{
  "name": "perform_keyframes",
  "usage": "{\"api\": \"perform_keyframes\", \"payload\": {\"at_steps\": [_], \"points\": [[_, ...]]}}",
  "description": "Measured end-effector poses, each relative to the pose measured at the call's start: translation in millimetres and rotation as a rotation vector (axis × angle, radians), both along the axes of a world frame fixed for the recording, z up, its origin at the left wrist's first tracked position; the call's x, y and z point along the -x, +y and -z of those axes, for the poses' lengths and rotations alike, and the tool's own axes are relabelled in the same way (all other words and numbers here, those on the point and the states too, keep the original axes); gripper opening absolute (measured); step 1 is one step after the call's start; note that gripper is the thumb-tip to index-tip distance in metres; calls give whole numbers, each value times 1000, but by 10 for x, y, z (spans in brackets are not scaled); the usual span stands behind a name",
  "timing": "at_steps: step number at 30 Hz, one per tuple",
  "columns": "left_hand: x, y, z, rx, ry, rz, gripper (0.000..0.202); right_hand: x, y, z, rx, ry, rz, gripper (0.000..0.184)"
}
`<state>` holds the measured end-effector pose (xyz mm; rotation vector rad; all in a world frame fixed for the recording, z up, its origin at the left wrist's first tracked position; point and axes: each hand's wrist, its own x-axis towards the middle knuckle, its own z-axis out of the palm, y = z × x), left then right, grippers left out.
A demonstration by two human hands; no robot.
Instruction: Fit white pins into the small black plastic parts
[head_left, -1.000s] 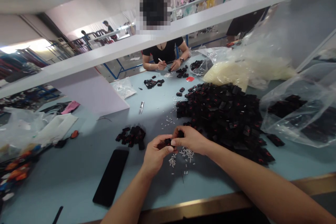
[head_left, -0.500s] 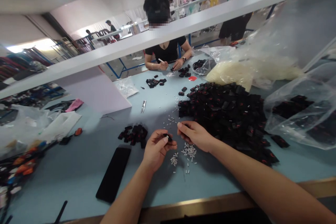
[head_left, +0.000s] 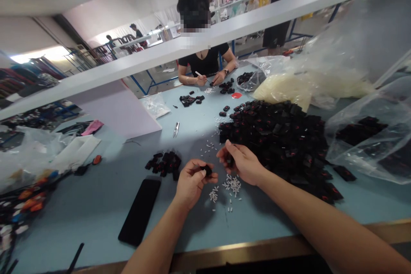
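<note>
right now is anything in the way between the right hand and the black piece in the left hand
Nothing visible stands in the way. Only open space separates the right hand from the small black piece pinched in the left hand. The small white pieces lie below, not between them.

A blue table (head_left: 80,222) carries heaped black plastic parts (head_left: 272,145).

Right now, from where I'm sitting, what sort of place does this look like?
Likely a small-parts assembly workshop: a long pale blue workbench, a large heap of black plastic parts, a clear bag of white pieces, and a co-worker working by hand across the bench.
</note>
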<state>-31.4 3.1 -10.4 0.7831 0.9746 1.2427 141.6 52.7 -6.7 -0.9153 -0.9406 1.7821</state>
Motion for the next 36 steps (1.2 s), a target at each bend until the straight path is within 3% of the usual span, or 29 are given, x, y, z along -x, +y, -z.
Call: {"api": "perform_keyframes", "payload": {"at_steps": [3,7,11,15,20,28,36], "points": [[6,4,13,-3,-3,-17,21,-26,7,-33,-40,5,50,56],[-2,15,44,-4,-7,-23,25,-87,-8,-85,-76,44,-50,60],[-28,27,49,-2,-46,-46,33,-112,-56,-97,-110,144,-55,51],[-27,27,54,-6,-63,-53,22,-100,-89,-44,-161,148,-88,38],[-15,20,77,-1,-57,-19,22,-72,-114,11,-191,44,-107,23],[-22,17,67,-33,-35,-46,36,-71,-179,-36,-420,-271,-40,18],[3,15,131,-84,-33,-21,32,-43,-197,-90,-435,-422,-15,16]]}}
